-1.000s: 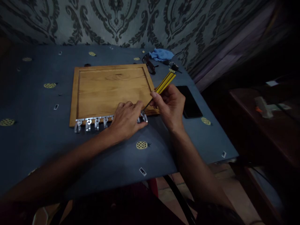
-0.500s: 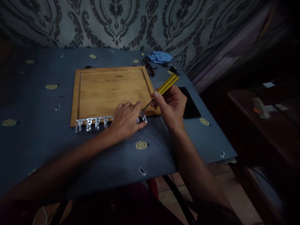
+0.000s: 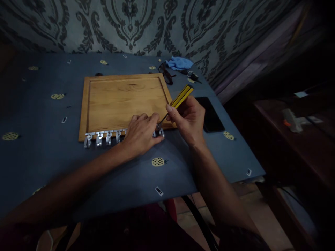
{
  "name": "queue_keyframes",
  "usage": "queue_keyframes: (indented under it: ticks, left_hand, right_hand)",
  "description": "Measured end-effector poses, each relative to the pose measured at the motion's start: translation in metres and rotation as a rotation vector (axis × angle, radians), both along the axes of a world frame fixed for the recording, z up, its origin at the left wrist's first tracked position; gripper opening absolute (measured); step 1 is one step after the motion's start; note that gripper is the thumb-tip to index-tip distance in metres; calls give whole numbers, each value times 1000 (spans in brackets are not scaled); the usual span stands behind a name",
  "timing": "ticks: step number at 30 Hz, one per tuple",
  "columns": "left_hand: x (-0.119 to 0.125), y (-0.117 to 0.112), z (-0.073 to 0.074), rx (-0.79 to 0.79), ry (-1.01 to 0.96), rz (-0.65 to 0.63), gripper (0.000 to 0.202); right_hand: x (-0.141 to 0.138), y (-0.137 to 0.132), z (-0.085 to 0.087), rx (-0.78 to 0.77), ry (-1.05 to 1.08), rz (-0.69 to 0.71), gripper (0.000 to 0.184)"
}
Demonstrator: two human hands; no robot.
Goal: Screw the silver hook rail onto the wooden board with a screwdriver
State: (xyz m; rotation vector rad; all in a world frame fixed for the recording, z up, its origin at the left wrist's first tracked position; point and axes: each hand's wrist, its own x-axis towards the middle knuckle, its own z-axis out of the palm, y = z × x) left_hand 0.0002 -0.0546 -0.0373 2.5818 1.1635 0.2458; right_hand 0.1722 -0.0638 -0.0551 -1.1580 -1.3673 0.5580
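Observation:
A framed wooden board [image 3: 125, 99] lies flat on the table, with a silver metal hook rail [image 3: 109, 136] along its near edge. My left hand [image 3: 141, 134] is closed over the right part of this rail, thumb in front and fingers on the board side, hiding several hooks. In my right hand [image 3: 190, 118] is a screwdriver [image 3: 182, 96] with a yellow and black handle. Its shaft slants down to the left, and the tip meets the rail near its right end, just beside my left fingers. The exact contact at the tip is too small to make out.
A black phone [image 3: 210, 115] lies right of the board. Sunglasses [image 3: 166, 74], a blue cloth [image 3: 179, 63] and keys [image 3: 193, 76] are at the back right. A small screw-like piece [image 3: 68, 106] lies left of the board. The table's edge [image 3: 235, 181] runs along the right front.
My right hand has shifted slightly left, and the screwdriver handle has swung left and stands a little steeper. My left hand, the board and the rail stay in place.

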Motion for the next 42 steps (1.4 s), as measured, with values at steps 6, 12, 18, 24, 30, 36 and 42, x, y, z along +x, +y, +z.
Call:
queue_keyframes:
  ticks: [6,12,18,24,30,36,42]
  left_hand:
    - [0,1,0,4,2,0,41]
    - [0,1,2,-13,27,-6,44]
    - [0,1,2,-13,29,-10,43]
    - [0,1,2,-15,31,-8,44]
    - [1,1,3,-18,46,-8,47]
    - [0,1,2,-17,29,-10,43]
    - [0,0,1,2,18,-11,42]
  right_hand:
    - [3,0,1,-81,66,94,43]
    - [12,-3,10,-189,109,198,43]
    - [10,-2,11,-165,132,188,38]
    - [3,0,8,-131,172,142,41]
    - [11,-2,11,-182,177,199,42]
    - [12,-4,15,-214,179,217,40]
    - [5,-1,12,-168,219,143,41]
